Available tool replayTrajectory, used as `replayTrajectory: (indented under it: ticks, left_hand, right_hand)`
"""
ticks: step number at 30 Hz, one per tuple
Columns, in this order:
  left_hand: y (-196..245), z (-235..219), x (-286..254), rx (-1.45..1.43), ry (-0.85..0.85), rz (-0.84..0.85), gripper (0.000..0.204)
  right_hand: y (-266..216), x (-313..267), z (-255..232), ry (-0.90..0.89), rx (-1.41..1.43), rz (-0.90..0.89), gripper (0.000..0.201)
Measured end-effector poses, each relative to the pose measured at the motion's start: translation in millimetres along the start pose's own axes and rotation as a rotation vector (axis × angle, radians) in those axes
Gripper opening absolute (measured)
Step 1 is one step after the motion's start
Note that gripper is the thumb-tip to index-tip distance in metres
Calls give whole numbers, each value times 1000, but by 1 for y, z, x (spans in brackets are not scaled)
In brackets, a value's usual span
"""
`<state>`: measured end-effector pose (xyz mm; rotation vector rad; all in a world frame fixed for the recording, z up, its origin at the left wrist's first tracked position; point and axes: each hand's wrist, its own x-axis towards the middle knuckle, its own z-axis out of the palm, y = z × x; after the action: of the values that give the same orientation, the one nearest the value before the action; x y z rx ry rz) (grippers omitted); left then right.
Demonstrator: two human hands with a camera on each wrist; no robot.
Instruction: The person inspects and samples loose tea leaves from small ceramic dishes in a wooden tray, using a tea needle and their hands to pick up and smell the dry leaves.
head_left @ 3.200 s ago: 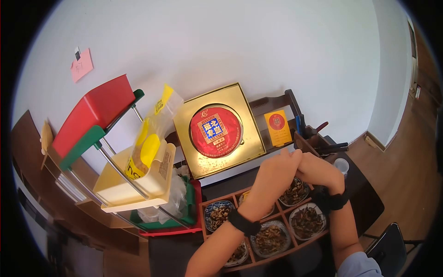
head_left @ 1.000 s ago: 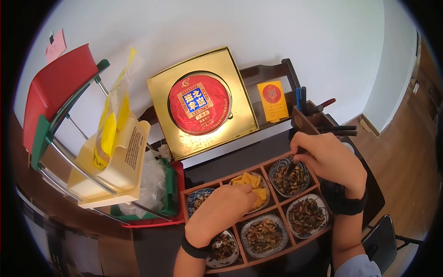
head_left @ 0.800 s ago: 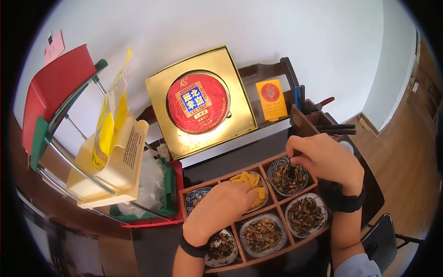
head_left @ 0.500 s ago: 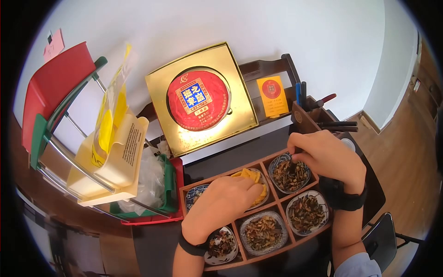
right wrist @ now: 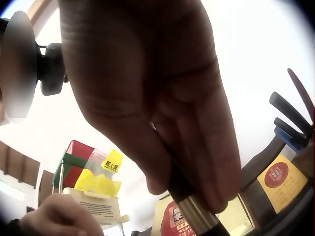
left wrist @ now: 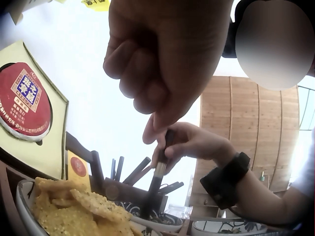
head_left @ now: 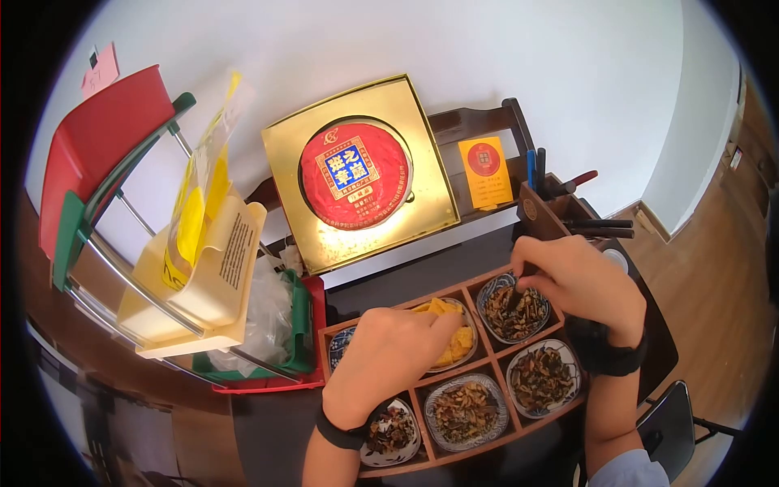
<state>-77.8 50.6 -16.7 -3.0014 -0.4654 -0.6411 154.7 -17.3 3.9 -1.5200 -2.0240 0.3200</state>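
Note:
My right hand [head_left: 588,280] pinches a slim black brush [left wrist: 160,169] with a silver band. Its dark end points down into the back-right dish of dried leaves [head_left: 531,312]. That dish sits in a wooden tray [head_left: 477,318] divided into compartments. My left hand [head_left: 398,349] is over the back-middle part of the tray, its fingers curled in the left wrist view, with no object visible in them. Right beside its fingertips are yellow chips [left wrist: 74,206] in a dish. Other dishes of dried bits, such as the front-middle one [head_left: 462,412], fill the tray; the back-left dish [head_left: 341,345] is partly hidden.
Behind the tray stands a gold box [head_left: 284,178] with a red round cake, then a yellow card [head_left: 485,174] and a pen holder [head_left: 540,207]. A tiered rack [head_left: 130,276] with bins and a bag rises at the left. A black chair [head_left: 669,422] stands at right.
Earlier the hands were together above the tray; now they are apart, the right at the back-right dish with the brush. In the last second the left hand has shifted slightly, uncovering more chips.

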Motion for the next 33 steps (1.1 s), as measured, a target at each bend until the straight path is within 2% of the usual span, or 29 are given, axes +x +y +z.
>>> replayTrajectory:
  ticks: [4,6,9,10,12,16,18,22,25,28,30,33]
  left_hand:
    - [0,-1,0,19,42,-38,10]
    - [0,0,-1,20,41,-46,9]
    - [-1,0,0,10,50,-37,9]
    - [-1,0,0,11,60,-37,9]
    - [0,-1,0,13,68,-36,9]
    - [0,-2,-1,20,55,-42,9]
    - [0,-2,-1,11,59,-38,9]
    - [0,-1,0,4,63,-34,9]
    - [0,-3,1,15,53,-31,9]
    - [0,-3,1,19,48,-27,9]
    - [-1,-1,0,13,45,-26,9]
    - [-2,0,-1,7,53,-21,10]
  right_hand:
    - [2,2,4,-12,-66,22,17]
    - [-3,-1,-1,29,-71,-47,18]
    - [-8,-1,-5,101,-75,-55,17]
    - [-5,-1,-3,100,-75,-55,17]
    - [3,1,4,-23,-20,58,17]
    - [-2,0,1,-21,-79,5,17]
    - [-6,-2,-2,51,-69,-42,18]
    - [-3,-1,0,46,-58,-46,17]
    - [2,1,4,-28,-18,41,17]
    - [-1,-1,-1,-24,-116,-18,17]
    - [-3,-1,-4,84,-107,-40,18]
    - [5,-1,-1,59,-91,-40,18]
